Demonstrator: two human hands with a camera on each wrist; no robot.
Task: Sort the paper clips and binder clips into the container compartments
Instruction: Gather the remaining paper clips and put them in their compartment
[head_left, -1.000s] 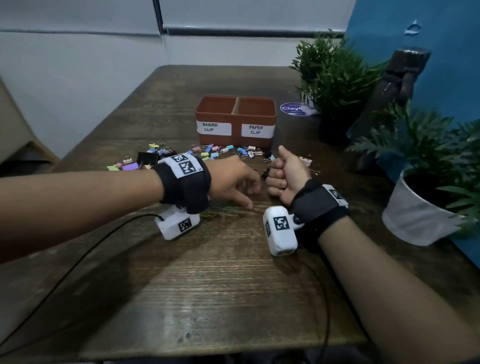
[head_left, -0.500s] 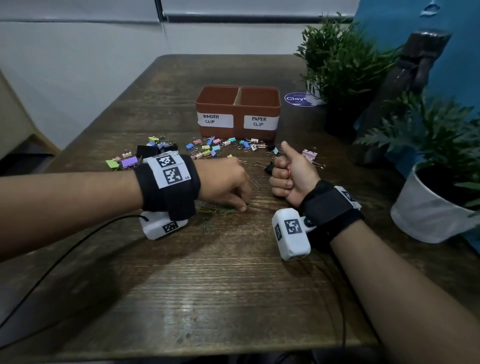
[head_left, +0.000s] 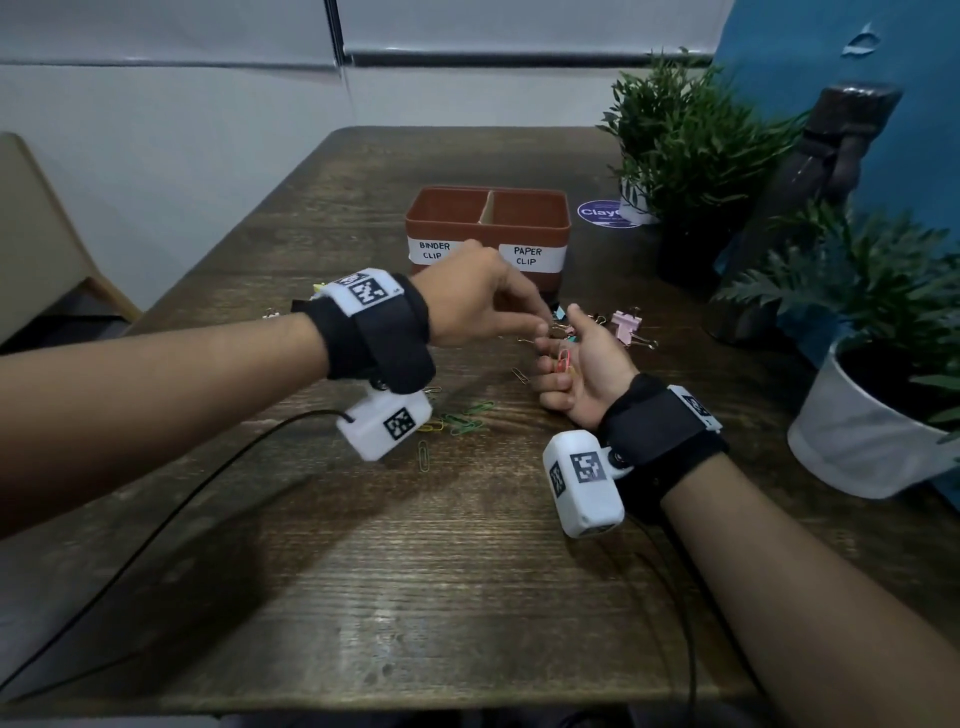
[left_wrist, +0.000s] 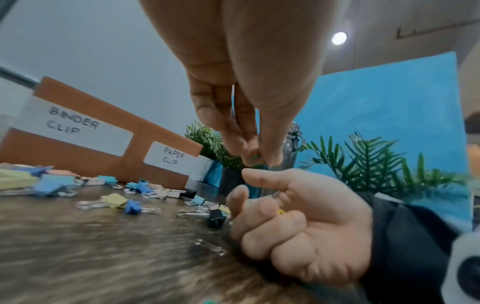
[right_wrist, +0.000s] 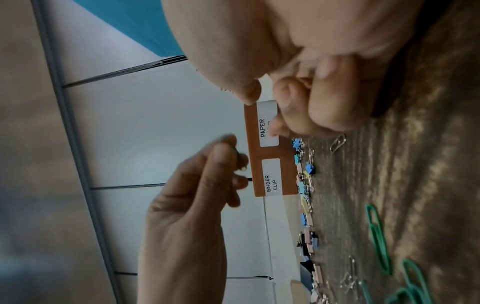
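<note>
My left hand (head_left: 478, 301) has come up off the table (head_left: 467, 571) since the earlier frames, where it was fingers-down on the loose paper clips (head_left: 462, 421). Now it's raised in front of the container (head_left: 488, 228), fingertips (left_wrist: 255, 158) pinched together right above my right hand (head_left: 582, 364). There's a hint of green between the tips in the left wrist view, too small and blurred to call. The right hand sat as a thumb-up fist before. It's rolled palm-up now, fingers curled around a bunch of paper clips (head_left: 563, 359), red and yellow showing. It's close to the table near the container's front.

The green and yellow loose paper clips lie on the table below my left wrist, with one more silver one beside the right hand. Binder clips (left_wrist: 124, 203) are scattered along the front of the container, and a pink binder clip (head_left: 626, 325) lies just right of my right hand. The container has two compartments, labelled BINDER CLIP on the left and PAPER CLIP on the right. I can't tell what's inside.

The table is dark wood. Potted plants (head_left: 685, 140) and a white pot (head_left: 857, 447) sit along its right edge against a blue wall (head_left: 810, 52). A round blue sticker (head_left: 605, 213) sits by the container. The wall behind is white.
</note>
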